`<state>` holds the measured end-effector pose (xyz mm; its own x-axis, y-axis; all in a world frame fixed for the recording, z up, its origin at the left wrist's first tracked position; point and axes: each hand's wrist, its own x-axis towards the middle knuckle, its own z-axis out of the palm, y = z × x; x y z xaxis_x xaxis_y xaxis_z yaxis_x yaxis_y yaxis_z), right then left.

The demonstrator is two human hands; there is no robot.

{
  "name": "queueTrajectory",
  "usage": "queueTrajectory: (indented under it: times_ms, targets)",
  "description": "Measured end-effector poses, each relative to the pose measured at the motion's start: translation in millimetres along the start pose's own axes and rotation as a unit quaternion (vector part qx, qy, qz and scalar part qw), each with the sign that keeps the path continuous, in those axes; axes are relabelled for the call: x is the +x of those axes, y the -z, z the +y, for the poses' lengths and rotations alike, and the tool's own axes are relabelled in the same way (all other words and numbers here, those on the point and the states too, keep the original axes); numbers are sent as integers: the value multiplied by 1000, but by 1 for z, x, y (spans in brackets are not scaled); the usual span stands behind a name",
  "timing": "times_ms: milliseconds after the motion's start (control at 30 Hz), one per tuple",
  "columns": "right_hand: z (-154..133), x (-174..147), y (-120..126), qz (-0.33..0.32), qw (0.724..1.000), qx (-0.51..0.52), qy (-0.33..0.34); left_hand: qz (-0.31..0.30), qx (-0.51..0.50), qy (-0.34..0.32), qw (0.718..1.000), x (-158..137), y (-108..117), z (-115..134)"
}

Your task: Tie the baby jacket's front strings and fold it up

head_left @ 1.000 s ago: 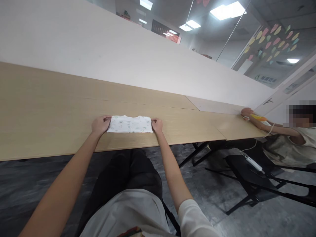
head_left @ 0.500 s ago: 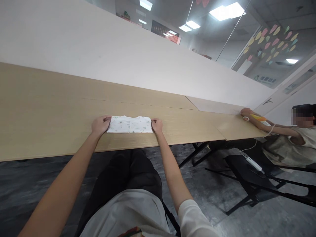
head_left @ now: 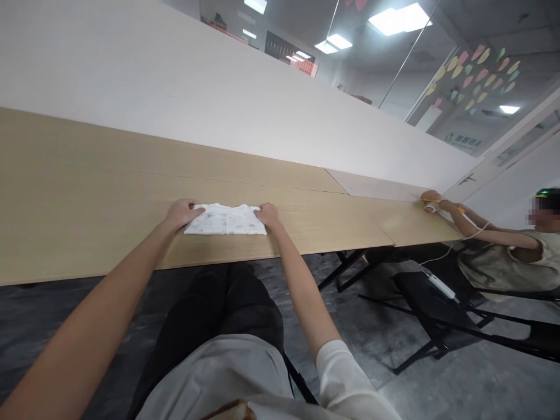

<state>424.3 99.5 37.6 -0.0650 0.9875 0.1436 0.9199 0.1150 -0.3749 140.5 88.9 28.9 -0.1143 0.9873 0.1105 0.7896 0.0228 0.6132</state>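
Note:
A small white shirt (head_left: 226,221) with a sparse pattern lies folded into a flat rectangle on the table, its curved neckline facing away from me. At its upper left corner, my left hand (head_left: 181,213) is closed on the cloth, thumb on top and fingers at the far edge. My right hand (head_left: 268,214) pinches the upper right corner in the same way, its thumb lying over the fabric. The fingertips under the cloth are partly hidden.
The long wooden table (head_left: 87,233) runs along a white partition (head_left: 131,76) with glass above. To the right, another person's hands (head_left: 431,201) hold an orange-and-white object with a cable. A black folding chair (head_left: 420,291) carries a white power strip (head_left: 440,286).
Both hands have shifted from the shirt's side edges to its upper corners, thumbs now over the cloth. The person at right has moved their hands slightly.

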Motion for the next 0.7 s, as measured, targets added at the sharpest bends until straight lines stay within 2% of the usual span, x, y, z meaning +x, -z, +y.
queueTrajectory:
  times_ms: [100, 167, 233, 367, 467, 600, 700]
  targets:
    - [-4, -2, 10, -15, 999, -38, 30, 1, 9, -5, 1000, 1, 10, 8]
    - [-3, -2, 21, -8, 998, 12, 56, 10, -19, -16, 1000, 1, 23, 15]
    - [0, 1, 36, 19, 992, 107, 65, 16, -63, -31, 997, 3, 40, 24]
    - [1, 14, 76, 86, 949, 298, 60, 36, -161, -86, 983, 12, 82, 49]
    - [-4, 25, 114, 142, 916, 364, 93, 71, -197, -166, 964, 21, 115, 72]
    - [-16, 29, 173, 205, 882, 388, 172, 141, -98, -260, 950, 39, 162, 95]
    - [-24, 27, 210, 230, 871, 370, 229, 202, 20, -293, 934, 47, 194, 105]
